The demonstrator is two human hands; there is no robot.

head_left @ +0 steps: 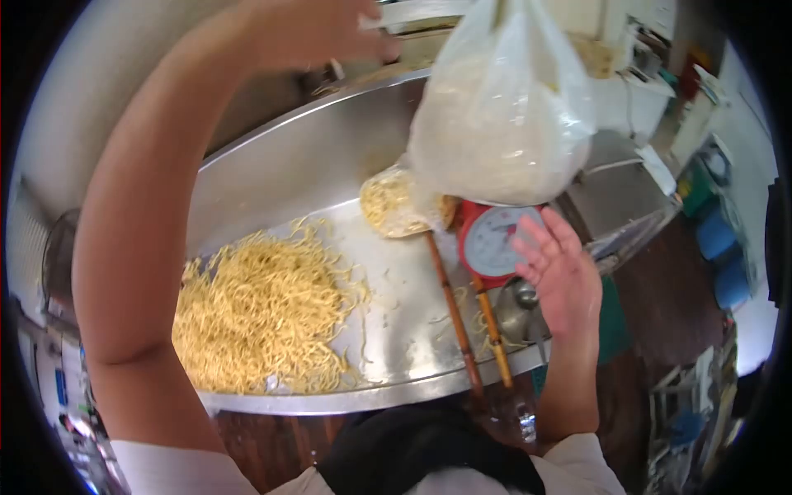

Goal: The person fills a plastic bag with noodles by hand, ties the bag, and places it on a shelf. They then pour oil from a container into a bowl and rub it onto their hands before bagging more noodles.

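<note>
My left hand [342,33] is raised at the top edge, left of a white plastic bag [503,124] and apart from it. Its visible fingers are spread, slightly blurred, with nothing seen in them. The bag bulges with pale contents and stands above a red scale [468,247] with a round dial; its top runs out of view. My right hand [565,285] is open, palm up and fingers stretched, in front of the dial's right side and below the bag. A smaller clear bag of noodles [386,202] lies left of the scale.
A large steel trough [289,403] holds a heap of loose yellow noodles [264,318] on the left. Two long wooden sticks [450,305] lean over its front rim. A metal ladle [524,297] is near the scale. Blue bins [726,256] stand at the right.
</note>
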